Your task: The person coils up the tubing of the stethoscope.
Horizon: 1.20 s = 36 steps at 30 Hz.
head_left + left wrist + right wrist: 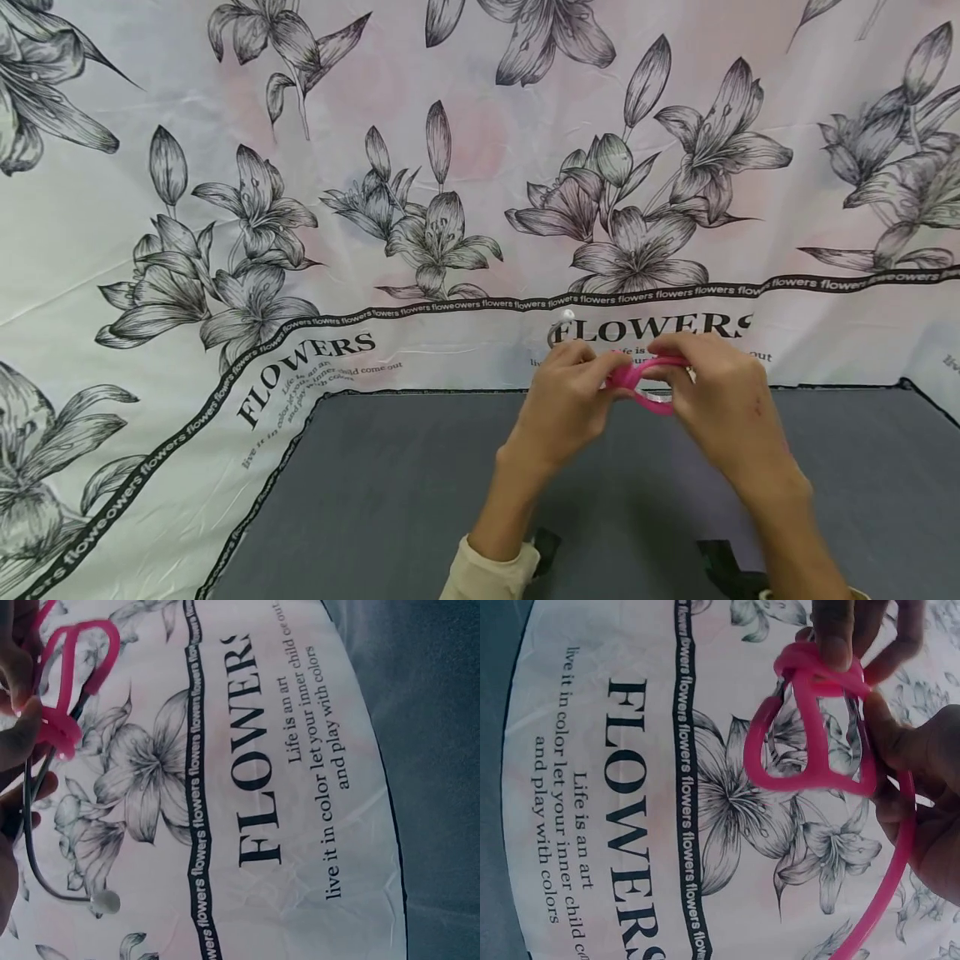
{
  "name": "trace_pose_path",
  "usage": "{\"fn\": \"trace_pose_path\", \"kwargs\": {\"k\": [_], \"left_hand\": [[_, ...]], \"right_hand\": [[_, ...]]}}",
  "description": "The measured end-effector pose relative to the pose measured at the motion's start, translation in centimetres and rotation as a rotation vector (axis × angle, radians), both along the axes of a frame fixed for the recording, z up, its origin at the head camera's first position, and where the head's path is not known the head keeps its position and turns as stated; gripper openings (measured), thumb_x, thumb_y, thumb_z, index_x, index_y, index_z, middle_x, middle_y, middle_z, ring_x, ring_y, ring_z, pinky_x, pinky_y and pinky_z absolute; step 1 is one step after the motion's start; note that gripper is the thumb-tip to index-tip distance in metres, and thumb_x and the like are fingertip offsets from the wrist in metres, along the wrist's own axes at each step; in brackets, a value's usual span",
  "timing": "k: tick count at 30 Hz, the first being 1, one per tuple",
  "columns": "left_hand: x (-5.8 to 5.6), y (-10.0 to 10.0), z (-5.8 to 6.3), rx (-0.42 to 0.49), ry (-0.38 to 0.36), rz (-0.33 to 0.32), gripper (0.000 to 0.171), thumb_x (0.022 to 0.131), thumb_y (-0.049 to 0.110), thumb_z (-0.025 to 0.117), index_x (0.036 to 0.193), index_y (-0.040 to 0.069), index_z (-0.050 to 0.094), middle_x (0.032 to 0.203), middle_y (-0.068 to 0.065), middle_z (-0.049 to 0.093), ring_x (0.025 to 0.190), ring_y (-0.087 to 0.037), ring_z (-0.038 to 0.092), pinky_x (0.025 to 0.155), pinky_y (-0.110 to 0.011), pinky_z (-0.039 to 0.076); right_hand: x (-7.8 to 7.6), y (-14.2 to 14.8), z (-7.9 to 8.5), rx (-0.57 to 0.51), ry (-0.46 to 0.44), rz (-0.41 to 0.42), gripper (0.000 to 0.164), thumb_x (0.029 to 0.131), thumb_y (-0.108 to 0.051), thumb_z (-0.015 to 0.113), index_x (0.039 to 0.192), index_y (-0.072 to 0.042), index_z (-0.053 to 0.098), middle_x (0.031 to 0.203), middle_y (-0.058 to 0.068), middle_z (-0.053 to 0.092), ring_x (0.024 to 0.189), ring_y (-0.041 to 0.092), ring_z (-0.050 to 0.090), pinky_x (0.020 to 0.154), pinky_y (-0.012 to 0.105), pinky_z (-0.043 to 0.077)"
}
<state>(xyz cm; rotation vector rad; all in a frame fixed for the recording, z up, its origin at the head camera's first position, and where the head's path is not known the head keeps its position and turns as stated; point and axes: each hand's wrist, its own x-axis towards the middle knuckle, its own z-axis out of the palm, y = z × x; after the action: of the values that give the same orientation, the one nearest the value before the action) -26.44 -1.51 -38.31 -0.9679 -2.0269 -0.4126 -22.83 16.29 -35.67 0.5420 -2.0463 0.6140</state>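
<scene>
A pink stethoscope (pixel 626 377) is held up above the far edge of the grey surface, between both hands. My left hand (pixel 562 404) pinches the bunched, wrapped part of its pink tubing (pixel 61 735). From there a metal ear tube (pixel 34 855) curves away to a whitish ear tip (pixel 105 901). With thumb and fingers, my right hand (pixel 727 412) pinches the tubing beside the forked pink loop (pixel 815 735), where metal tubes show. A length of pink tube (pixel 881 904) runs on past the right hand. Fingers hide part of the stethoscope, and its chest piece cannot be made out.
A white cloth (pixel 450 350) with printed flowers and lettering spreads beyond and left of the grey surface (pixel 390 483). Black pieces (pixel 723 562) lie near the forearms. A dark trim marks the cloth's edge.
</scene>
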Motion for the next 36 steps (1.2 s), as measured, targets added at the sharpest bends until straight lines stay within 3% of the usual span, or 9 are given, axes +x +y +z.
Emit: {"fn": "trace_pose_path", "kwargs": {"k": [3, 6, 9, 12, 16, 22, 26, 31, 36], "left_hand": [[-0.1, -0.5, 0.2, -0.014, -0.048, -0.059, 0.028, 0.088, 0.028, 0.084, 0.112, 0.014, 0.076, 0.086, 0.003, 0.068, 0.084, -0.011, 0.059, 0.091, -0.025, 0.050], [-0.2, -1.1, 0.4, -0.039, -0.078, -0.130, 0.029, 0.088, 0.027, 0.084, 0.112, 0.014, 0.076, 0.091, 0.004, 0.071, 0.088, -0.010, 0.060, 0.093, -0.024, 0.049], [-0.4, -1.8, 0.5, -0.038, -0.118, -0.260, 0.029, 0.086, 0.026, 0.086, 0.110, 0.012, 0.076, 0.098, 0.003, 0.076, 0.093, -0.009, 0.064, 0.093, -0.020, 0.048], [-0.5, -2.4, 0.6, -0.012, -0.174, -0.409, 0.031, 0.085, 0.021, 0.087, 0.111, 0.008, 0.076, 0.105, 0.000, 0.078, 0.098, -0.010, 0.068, 0.095, -0.018, 0.048], [-0.6, -2.7, 0.6, 0.072, -0.260, -0.549, 0.034, 0.083, 0.012, 0.088, 0.113, 0.003, 0.075, 0.106, -0.006, 0.079, 0.100, -0.013, 0.069, 0.099, -0.022, 0.049], [-0.5, -2.7, 0.7, 0.284, -0.372, -0.678, 0.033, 0.080, -0.004, 0.086, 0.111, -0.004, 0.074, 0.103, -0.016, 0.078, 0.101, -0.020, 0.073, 0.101, -0.028, 0.054], [-0.5, -2.4, 0.5, 0.433, -0.400, -0.696, 0.031, 0.081, -0.011, 0.082, 0.110, -0.008, 0.071, 0.104, -0.023, 0.074, 0.100, -0.030, 0.078, 0.095, -0.030, 0.061], [-0.6, -2.0, 0.3, 0.602, -0.372, -0.625, 0.026, 0.082, -0.011, 0.080, 0.107, -0.009, 0.071, 0.101, -0.027, 0.076, 0.097, -0.034, 0.079, 0.091, -0.035, 0.063], [-0.7, -1.7, 0.4, 0.721, -0.348, -0.581, 0.024, 0.083, -0.012, 0.080, 0.105, -0.009, 0.071, 0.097, -0.029, 0.076, 0.095, -0.036, 0.080, 0.087, -0.039, 0.064]], "right_hand": [[0.1, 0.5, 0.2, -0.021, -0.009, 0.043, 0.028, 0.068, 0.005, 0.091, 0.089, 0.002, 0.073, 0.078, 0.012, 0.076, 0.067, 0.021, 0.068, 0.065, 0.014, 0.045], [-0.2, 1.2, 0.1, -0.030, -0.010, 0.099, 0.027, 0.066, 0.001, 0.092, 0.087, 0.000, 0.076, 0.079, 0.008, 0.076, 0.068, 0.005, 0.059, 0.064, 0.010, 0.042], [-0.5, 2.1, -0.2, -0.101, -0.017, 0.195, 0.030, 0.062, 0.003, 0.093, 0.088, -0.002, 0.079, 0.080, 0.008, 0.075, 0.072, -0.007, 0.054, 0.067, 0.006, 0.043], [-0.5, 2.7, -0.6, -0.199, -0.066, 0.275, 0.034, 0.060, 0.009, 0.094, 0.089, -0.003, 0.080, 0.083, -0.002, 0.075, 0.076, -0.010, 0.058, 0.071, 0.004, 0.047], [-0.4, 2.8, -0.8, -0.292, -0.183, 0.321, 0.035, 0.066, 0.016, 0.089, 0.093, -0.003, 0.078, 0.090, -0.019, 0.073, 0.076, -0.005, 0.064, 0.073, 0.006, 0.050], [-0.4, 2.2, -0.9, -0.337, -0.292, 0.348, 0.023, 0.082, 0.014, 0.079, 0.100, 0.000, 0.077, 0.090, -0.022, 0.073, 0.078, -0.003, 0.069, 0.073, 0.008, 0.052], [-0.6, 1.8, -1.0, -0.331, -0.376, 0.349, 0.017, 0.089, 0.008, 0.076, 0.102, -0.002, 0.077, 0.089, -0.024, 0.074, 0.079, -0.005, 0.072, 0.071, 0.012, 0.055], [-0.8, 1.2, -1.3, -0.286, -0.433, 0.359, 0.016, 0.094, 0.001, 0.074, 0.109, -0.003, 0.078, 0.089, -0.022, 0.074, 0.075, -0.001, 0.071, 0.069, 0.016, 0.056], [-1.0, 0.4, -1.3, -0.268, -0.451, 0.488, 0.022, 0.094, 0.008, 0.070, 0.114, 0.002, 0.076, 0.087, -0.016, 0.077, 0.075, 0.002, 0.075, 0.073, 0.017, 0.060]]}}
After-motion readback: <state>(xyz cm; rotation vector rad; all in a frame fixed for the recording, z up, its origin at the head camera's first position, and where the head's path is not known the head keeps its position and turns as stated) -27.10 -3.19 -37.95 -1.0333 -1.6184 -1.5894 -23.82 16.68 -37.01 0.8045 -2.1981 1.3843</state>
